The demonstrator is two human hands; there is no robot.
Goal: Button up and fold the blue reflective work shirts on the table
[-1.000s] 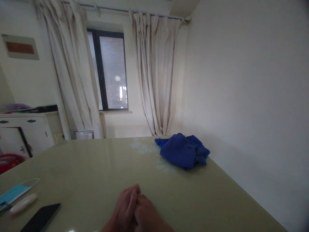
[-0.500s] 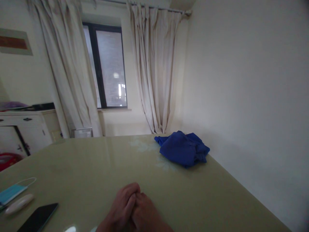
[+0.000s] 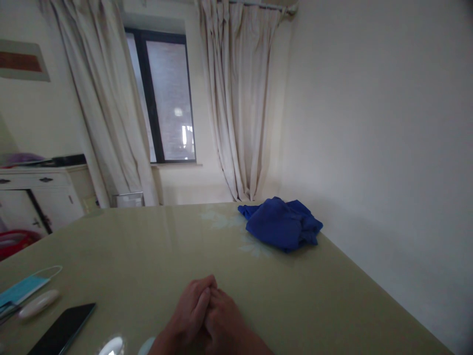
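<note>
My left hand and my right hand are clasped together at the near middle of the table. The left fingers fold over the right ones, and the left thumb lies along the top. Both hands are closed, and no object shows between them. Farther off, to the right, a crumpled blue cloth lies in a heap, apart from the hands. On the left lie a black phone, a pale oval object and a light blue face mask with a white ear loop.
The glossy greenish table meets a white wall on the right. Beyond it hang beige curtains around a dark-framed window. A white cabinet and a red basin stand at the left.
The view has shifted a little, so the table items on the left appear slightly farther right and higher. My hands stay clasped, and the cloth has not moved.
</note>
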